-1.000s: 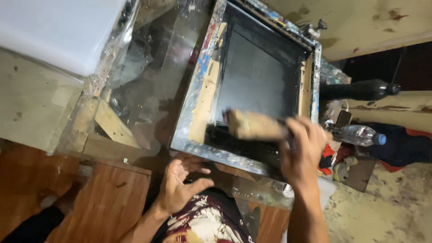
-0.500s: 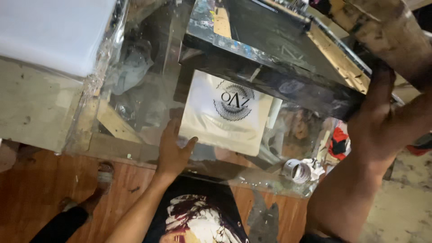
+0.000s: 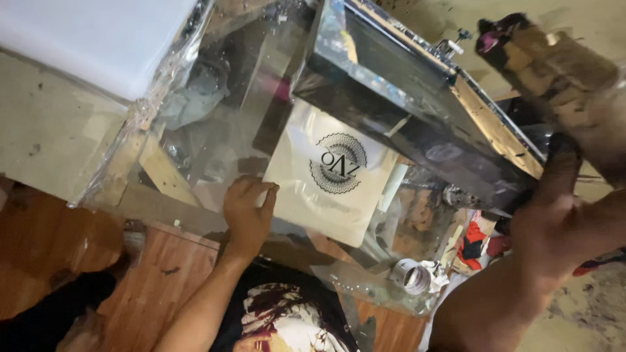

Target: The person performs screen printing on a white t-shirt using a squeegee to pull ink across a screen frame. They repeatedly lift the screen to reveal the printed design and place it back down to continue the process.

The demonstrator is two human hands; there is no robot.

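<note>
Glass tabletop [image 3: 195, 130], smeared and reflective, carries the white printed sheet [image 3: 326, 176], which lies flat under the raised screen frame [image 3: 417, 111]. Your left hand [image 3: 248, 208] rests its fingertips on the sheet's near corner, grip loose, pinching nothing. Your right hand [image 3: 554, 221] props up the frame's edge, and a wooden squeegee [image 3: 554, 65] looms above it; whether that grip clasps the squeegee I cannot tell. Drag the corner and fresh ink could smear. Let the frame slip and it would drop on your fingers.
</note>
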